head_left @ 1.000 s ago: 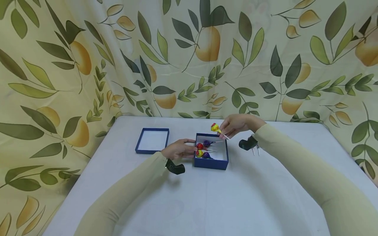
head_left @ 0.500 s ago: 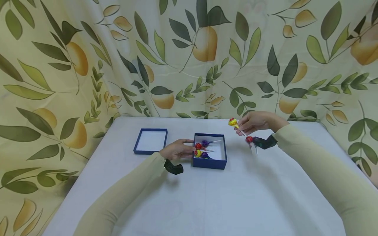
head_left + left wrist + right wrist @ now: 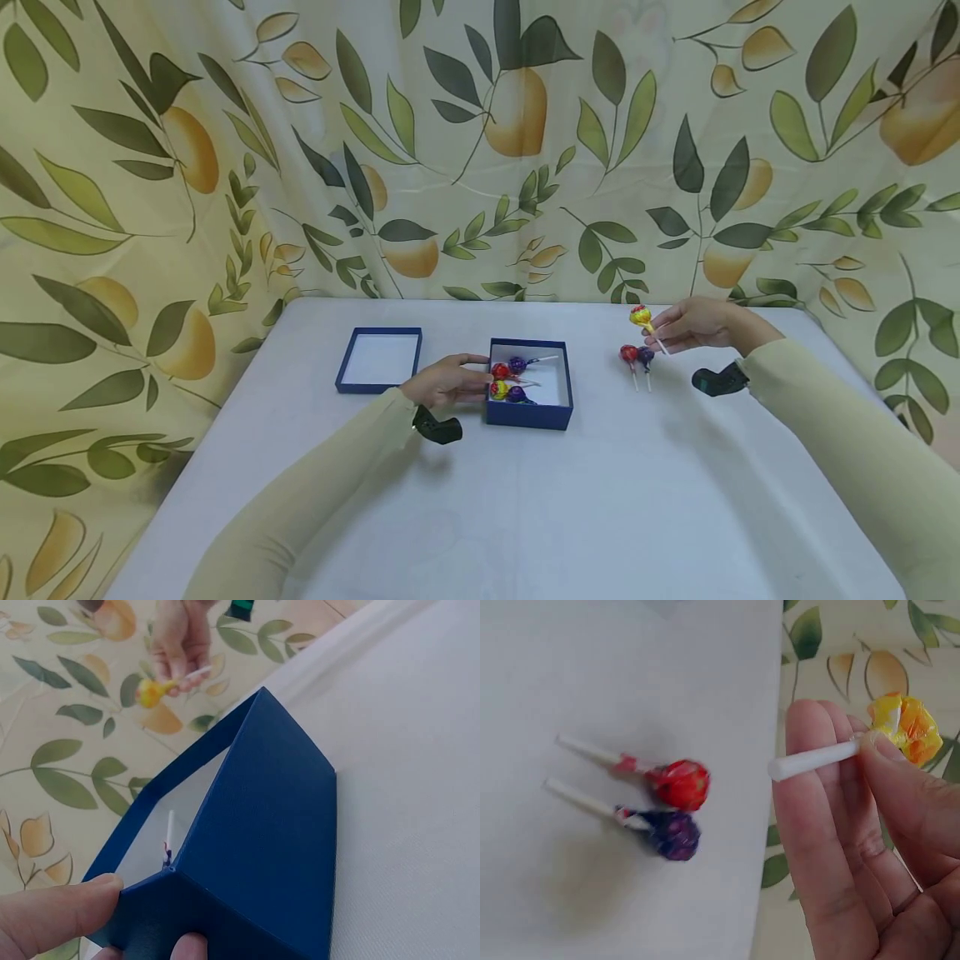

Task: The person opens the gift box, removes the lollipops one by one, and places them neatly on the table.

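Observation:
My right hand (image 3: 705,323) pinches a yellow-wrapped lollipop (image 3: 641,317) by its white stick, held up over the right part of the table. In the right wrist view the thumb presses the stick (image 3: 814,760) against the fingers, near the wrapped head. Below it lie a red lollipop (image 3: 628,354) and a purple lollipop (image 3: 645,356), side by side. My left hand (image 3: 448,380) holds the left wall of an open blue box (image 3: 531,417); in the left wrist view the thumb (image 3: 82,901) lies at the rim, fingertips against the outer wall. Several red, yellow and purple lollipops lie inside.
A blue box lid (image 3: 379,387) with a white inside lies left of the box. White cloth (image 3: 480,508) covers the table. Behind the table's far edge hangs a leaf-and-fruit patterned curtain (image 3: 465,192).
My right hand has carried the yellow lollipop from above the box to the right, beyond the red and purple pair, which now shows fully. The left hand stays at the box.

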`<state>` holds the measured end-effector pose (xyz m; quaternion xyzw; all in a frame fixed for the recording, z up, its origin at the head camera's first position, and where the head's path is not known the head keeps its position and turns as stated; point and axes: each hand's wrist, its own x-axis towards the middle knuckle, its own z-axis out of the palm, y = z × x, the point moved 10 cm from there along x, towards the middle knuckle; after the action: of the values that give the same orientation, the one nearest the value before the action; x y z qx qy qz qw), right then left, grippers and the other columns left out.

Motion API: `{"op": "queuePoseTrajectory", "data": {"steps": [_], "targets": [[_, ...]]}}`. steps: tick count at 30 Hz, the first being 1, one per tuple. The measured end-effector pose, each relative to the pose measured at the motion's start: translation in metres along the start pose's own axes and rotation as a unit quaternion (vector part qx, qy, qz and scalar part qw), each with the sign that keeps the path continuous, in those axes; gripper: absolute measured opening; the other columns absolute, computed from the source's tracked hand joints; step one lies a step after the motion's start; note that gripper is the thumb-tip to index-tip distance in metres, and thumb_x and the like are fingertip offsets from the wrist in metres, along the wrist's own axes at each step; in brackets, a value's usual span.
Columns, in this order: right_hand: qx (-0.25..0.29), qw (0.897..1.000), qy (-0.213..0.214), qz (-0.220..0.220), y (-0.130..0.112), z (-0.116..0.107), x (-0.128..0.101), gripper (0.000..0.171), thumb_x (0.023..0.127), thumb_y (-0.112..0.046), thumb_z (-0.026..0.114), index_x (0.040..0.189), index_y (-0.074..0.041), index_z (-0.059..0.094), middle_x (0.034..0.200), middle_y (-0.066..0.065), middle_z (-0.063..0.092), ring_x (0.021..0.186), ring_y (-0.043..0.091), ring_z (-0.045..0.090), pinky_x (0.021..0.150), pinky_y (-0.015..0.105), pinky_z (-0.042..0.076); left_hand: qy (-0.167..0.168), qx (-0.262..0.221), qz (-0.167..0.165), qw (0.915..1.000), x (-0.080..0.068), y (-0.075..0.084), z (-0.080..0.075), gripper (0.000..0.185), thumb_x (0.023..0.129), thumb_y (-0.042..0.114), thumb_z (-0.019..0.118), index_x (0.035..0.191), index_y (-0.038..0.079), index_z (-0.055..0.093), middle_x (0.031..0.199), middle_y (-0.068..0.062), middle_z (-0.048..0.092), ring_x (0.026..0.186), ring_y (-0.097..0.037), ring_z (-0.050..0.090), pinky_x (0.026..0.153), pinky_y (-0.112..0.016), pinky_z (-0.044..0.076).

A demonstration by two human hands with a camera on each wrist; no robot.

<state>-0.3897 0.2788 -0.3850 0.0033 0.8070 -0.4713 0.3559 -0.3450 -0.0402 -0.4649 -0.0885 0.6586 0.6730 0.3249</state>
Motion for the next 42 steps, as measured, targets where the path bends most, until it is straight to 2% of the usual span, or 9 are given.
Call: {"op": "queuePoseTrajectory", "data": {"steps": [6,12,21,31,38,42], "targets": [[0.050,0.998,0.019,0.025,0.030,-0.011,0.000,0.024,0.094,-0.006,0.055,0.116,0.003,0.056,0.089,-0.001,0.073,0.084,0.012,0.070,0.079,0.023,0.057,0.004,0.000,-0.004,1.0000,-0.001,-0.001,0.000,0.056,0.091,0.002,0.058,0.142,0.008,0.037,0.137,-0.021,0.050,0.122,-0.033,0.054,0.102,-0.040,0.047],[0.070,0.996,0.041,0.044,0.055,-0.018,0.002,0.035,0.094,-0.009,0.056,0.125,0.006,0.047,0.086,-0.004,0.072,0.083,0.012,0.070,0.079,0.023,0.057,0.006,-0.003,-0.004,1.0000,-0.001,-0.001,0.001,0.056,0.090,0.001,0.058,0.142,0.008,0.037,0.136,-0.021,0.051,0.123,-0.033,0.054,0.101,-0.040,0.048],[0.098,0.991,0.067,0.066,0.087,-0.024,0.008,0.034,0.095,-0.009,0.054,0.124,0.007,0.046,0.081,-0.004,0.072,0.080,0.012,0.070,0.077,0.024,0.058,0.003,0.002,-0.002,1.0000,0.001,-0.001,0.000,0.055,0.091,0.002,0.058,0.142,0.007,0.038,0.136,-0.021,0.050,0.123,-0.033,0.053,0.102,-0.040,0.047],[0.110,0.988,0.078,0.077,0.104,-0.022,0.013,0.023,0.095,-0.007,0.053,0.115,0.005,0.052,0.076,-0.005,0.071,0.074,0.009,0.069,0.074,0.022,0.058,0.000,-0.002,-0.001,1.0000,0.001,-0.001,0.000,0.055,0.091,0.002,0.058,0.142,0.007,0.038,0.136,-0.021,0.050,0.123,-0.032,0.053,0.102,-0.040,0.047],[0.117,0.986,0.086,0.081,0.107,-0.021,0.016,0.028,0.096,-0.006,0.051,0.120,0.008,0.048,0.074,-0.004,0.071,0.073,0.010,0.070,0.075,0.024,0.058,-0.002,-0.002,-0.002,1.0000,0.001,-0.001,0.000,0.056,0.091,0.002,0.058,0.142,0.008,0.037,0.137,-0.020,0.050,0.123,-0.033,0.053,0.103,-0.039,0.046],[0.122,0.985,0.091,0.084,0.109,-0.022,0.017,0.021,0.095,-0.007,0.052,0.113,0.004,0.053,0.074,-0.004,0.071,0.073,0.011,0.070,0.074,0.024,0.058,-0.003,-0.003,-0.002,1.0000,0.001,-0.001,-0.001,0.055,0.091,0.002,0.058,0.142,0.008,0.038,0.136,-0.020,0.051,0.123,-0.032,0.053,0.103,-0.040,0.046]]}}
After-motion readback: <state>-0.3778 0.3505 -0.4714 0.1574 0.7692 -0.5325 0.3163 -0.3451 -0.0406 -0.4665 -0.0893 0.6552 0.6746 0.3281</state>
